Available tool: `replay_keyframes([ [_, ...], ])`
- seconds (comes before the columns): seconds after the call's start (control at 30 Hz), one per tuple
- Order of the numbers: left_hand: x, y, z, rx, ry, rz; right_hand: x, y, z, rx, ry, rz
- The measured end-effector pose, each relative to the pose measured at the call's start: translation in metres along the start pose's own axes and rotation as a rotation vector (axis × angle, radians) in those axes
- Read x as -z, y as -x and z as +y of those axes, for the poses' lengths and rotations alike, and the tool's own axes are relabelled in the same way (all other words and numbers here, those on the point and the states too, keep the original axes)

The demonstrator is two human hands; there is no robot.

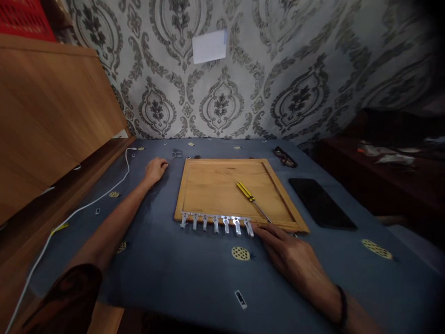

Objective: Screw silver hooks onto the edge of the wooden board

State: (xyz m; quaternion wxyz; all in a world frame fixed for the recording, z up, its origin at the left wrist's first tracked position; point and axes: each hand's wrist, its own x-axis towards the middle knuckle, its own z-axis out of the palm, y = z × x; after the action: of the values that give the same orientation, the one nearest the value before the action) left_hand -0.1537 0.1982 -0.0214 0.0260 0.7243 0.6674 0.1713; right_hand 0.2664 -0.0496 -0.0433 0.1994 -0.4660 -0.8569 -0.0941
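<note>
A wooden board with a raised frame (222, 181) lies on the blue cloth. Along its near edge sits a metal hook rail (215, 222) with several hooks hanging past the edge. My right hand (288, 250) is at the rail's right end, its fingertips pressed on the last hook. A yellow-and-black screwdriver (245, 191) rests on the board, its shaft pointing toward that hand. To the left of the board, my left hand (155, 170) rests on the cloth with fingers curled together; something tiny may be at the fingertips, too small to name.
Small metal pieces (177, 153) lie beyond my left hand. Eyeglasses (285, 157) and a dark tablet-like slab (321, 204) are on the right. A white cable (100, 197) runs along the left, beside a wooden cabinet (52, 125). A patterned wall (222, 102) stands behind.
</note>
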Motion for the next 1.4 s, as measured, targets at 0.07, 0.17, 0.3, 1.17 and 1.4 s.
replay_keyframes([
  [0.07,0.002,0.0,-0.004,0.004,-0.022,-0.023,-0.001,0.001,0.0,0.0,-0.002,0.01],
  [0.17,0.006,0.001,-0.009,-0.001,-0.045,-0.062,-0.003,0.002,0.002,-0.012,-0.018,0.009],
  [0.3,0.009,0.002,-0.014,-0.037,-0.055,-0.101,-0.003,0.002,0.003,-0.01,-0.017,-0.013],
  [1.17,0.038,0.088,0.012,-0.315,-0.125,-0.17,-0.004,0.003,0.001,-0.038,-0.021,-0.026],
  [1.4,0.04,0.082,0.005,-0.274,-0.037,-0.15,-0.005,0.003,0.002,-0.021,-0.015,-0.016],
])
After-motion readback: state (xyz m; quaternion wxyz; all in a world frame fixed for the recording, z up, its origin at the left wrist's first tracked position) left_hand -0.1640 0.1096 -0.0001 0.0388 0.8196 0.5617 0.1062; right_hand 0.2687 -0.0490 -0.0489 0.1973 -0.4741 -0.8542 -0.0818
